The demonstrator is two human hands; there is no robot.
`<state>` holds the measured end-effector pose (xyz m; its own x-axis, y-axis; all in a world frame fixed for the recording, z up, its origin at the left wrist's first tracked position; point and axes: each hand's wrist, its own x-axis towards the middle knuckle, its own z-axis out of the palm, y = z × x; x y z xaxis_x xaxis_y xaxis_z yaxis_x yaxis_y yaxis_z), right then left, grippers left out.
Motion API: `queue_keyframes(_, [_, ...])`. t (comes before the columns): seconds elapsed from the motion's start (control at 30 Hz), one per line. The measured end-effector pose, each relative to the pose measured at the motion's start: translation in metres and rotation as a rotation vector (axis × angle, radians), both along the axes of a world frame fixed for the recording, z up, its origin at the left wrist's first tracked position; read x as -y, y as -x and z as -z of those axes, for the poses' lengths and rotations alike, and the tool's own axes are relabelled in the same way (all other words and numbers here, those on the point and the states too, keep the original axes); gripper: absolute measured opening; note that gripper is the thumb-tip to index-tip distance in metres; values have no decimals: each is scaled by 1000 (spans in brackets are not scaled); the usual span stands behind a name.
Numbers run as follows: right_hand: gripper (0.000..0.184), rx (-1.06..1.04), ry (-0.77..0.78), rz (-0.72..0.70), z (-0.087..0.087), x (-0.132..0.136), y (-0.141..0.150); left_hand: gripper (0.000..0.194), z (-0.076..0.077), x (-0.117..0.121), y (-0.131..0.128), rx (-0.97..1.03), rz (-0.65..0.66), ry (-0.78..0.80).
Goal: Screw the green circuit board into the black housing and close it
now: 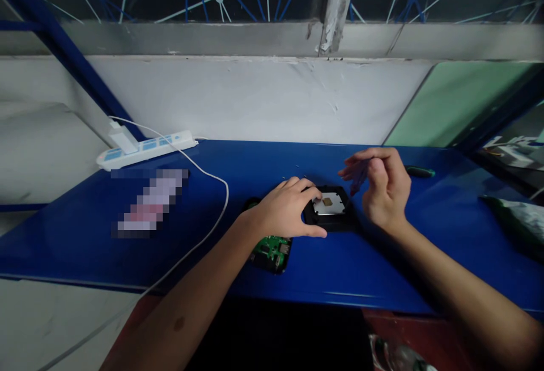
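Observation:
A black plastic case (pixel 340 225) lies on the blue table, with a silver metal plate (pixel 334 204) inside it that bears a small brownish square. My left hand (pixel 289 207) grips the case at its left side, thumb at the near edge and fingertips over the plate. Partly beneath that hand and wrist is a green circuit board (pixel 272 251) in a black shell. Raised just right of the case, my right hand (pixel 385 192) is open, palm turned inward and fingers pointing left. I see no object in it, though its fingers are in shadow.
On the left stands a white power strip (pixel 165 144) with a charger (pixel 123 137); its white cable (pixel 225 190) runs across the table (pixel 204 263). A blurred-out flat item (pixel 153 201) lies nearby. A dark green-tipped tool (pixel 420 172) and a shiny bag (pixel 521 221) are at right.

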<state>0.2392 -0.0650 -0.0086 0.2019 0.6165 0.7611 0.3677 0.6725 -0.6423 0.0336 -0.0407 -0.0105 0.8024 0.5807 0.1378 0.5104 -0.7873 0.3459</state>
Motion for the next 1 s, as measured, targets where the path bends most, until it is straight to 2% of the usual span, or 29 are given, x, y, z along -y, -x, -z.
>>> queue_keyframes(0.27, [14,99,1,138,0,-4,-3,64,-1,1,-1,-3,-8,3])
queue_keyframes(0.43, [16,114,-26,185,0,-3,-3,62,-2,2,0,-5,-5,2])
queue_keyframes(0.67, [15,25,53,138,-4,1,3,63,-2,1,0,-11,-1,26])
queue_keyframes(0.83, [25,-34,51,88,-5,2,4,59,-3,1,0,0,1,49])
queue_keyframes(0.93, [27,-9,43,64,-3,0,1,60,-3,1,0,-1,6,32])
queue_keyframes(1.0, [21,52,28,85,-1,-1,-1,61,-2,1,0,-5,3,22])
